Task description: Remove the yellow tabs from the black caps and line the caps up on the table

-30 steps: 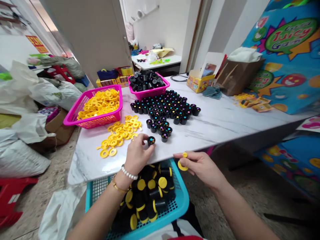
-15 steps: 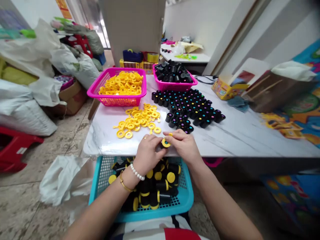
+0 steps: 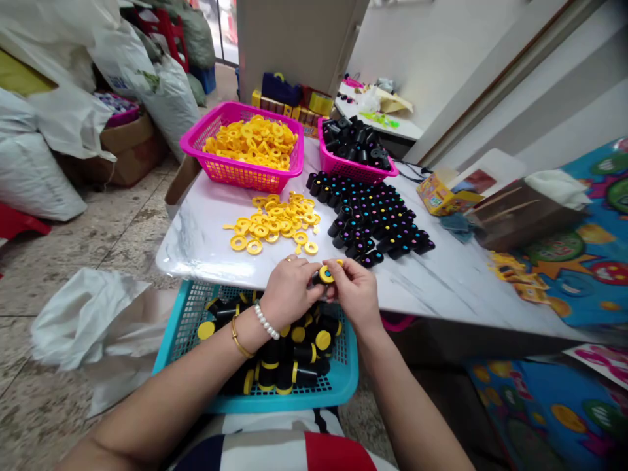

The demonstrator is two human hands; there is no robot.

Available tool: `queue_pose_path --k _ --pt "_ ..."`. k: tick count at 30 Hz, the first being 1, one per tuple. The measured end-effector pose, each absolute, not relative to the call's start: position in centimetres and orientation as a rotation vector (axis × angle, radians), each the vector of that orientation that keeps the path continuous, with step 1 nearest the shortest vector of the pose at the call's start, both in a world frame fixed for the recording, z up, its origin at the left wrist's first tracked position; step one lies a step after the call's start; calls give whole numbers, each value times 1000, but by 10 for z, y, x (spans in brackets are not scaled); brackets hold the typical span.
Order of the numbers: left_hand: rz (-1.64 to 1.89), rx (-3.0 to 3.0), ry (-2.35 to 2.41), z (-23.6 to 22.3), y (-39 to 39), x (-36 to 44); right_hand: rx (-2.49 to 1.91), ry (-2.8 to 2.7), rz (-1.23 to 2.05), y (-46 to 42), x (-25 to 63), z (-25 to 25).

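My left hand [image 3: 289,293] is closed around a small black cylinder [image 3: 316,279] above the table's front edge. A yellow ring cap [image 3: 322,274] with a side tab sits on the cylinder's end, and a blue dot shows through its hole. Fingers and thumb of my right hand [image 3: 357,294] pinch the cap at its tab side. Beyond my hands lie loose yellow ring caps [image 3: 260,231] in a heap. To their right stand many black cylinders [image 3: 373,209] with coloured dots on top. Below my forearms, a turquoise basket [image 3: 314,402] holds black cylinders with yellow ends.
A pink basket [image 3: 245,175] of yellow rings and another pink basket [image 3: 356,171] of black cylinders stand at the table's back. A small yellow box [image 3: 444,196] and a brown bag [image 3: 520,212] are at right. White sacks [image 3: 169,98] crowd the floor at left.
The camera view has turned and tilted, so the table appears slanted. Both hands stay together at the cylinder and yellow cap; my right fingers have shifted slightly around the cap.
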State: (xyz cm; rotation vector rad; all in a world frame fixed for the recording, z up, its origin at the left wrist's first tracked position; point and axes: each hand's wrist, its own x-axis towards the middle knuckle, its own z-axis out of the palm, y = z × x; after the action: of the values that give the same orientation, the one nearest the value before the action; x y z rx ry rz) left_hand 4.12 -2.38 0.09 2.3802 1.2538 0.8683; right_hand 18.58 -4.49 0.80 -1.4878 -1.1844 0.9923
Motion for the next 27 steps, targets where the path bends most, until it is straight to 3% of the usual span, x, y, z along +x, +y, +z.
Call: queue_pose_path --k 15,23,27 --pt "677 2354 1205 15 -18 33 -1496 -1464 752 -47 182 5" --pt "514 1499 936 22 -14 35 -1480 -1454 706 -49 181 1" --pt "477 1159 883 22 -12 38 -1449 -1337 890 -47 185 -1"
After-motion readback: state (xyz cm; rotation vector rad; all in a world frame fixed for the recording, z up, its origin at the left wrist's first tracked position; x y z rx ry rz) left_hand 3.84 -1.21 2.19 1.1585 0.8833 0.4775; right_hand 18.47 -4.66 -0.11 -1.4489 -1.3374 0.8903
